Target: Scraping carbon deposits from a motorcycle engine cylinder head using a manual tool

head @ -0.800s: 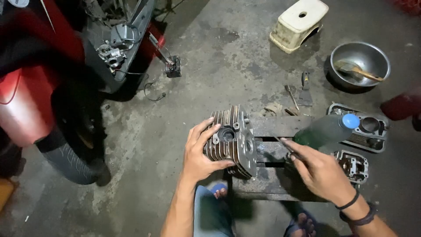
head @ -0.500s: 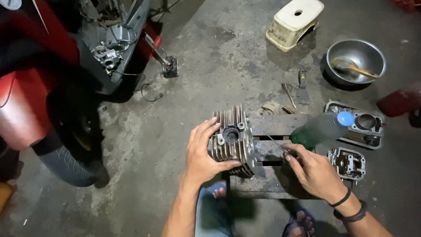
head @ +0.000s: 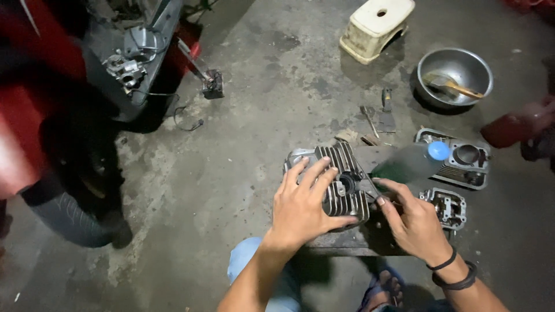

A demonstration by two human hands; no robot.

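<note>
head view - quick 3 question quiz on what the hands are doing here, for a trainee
1. True or false: the left hand lies spread over the finned engine cylinder.
2. What does the right hand have its fingers on? A) the metal bowl B) a thin tool at the cylinder's side C) the white stool
3. What lies in the metal bowl at the upper right?

Key
1. True; the fingers rest across the fins.
2. B; the thin tool is pinched in the fingertips against the cylinder's side.
3. A brush with a wooden handle.
</note>
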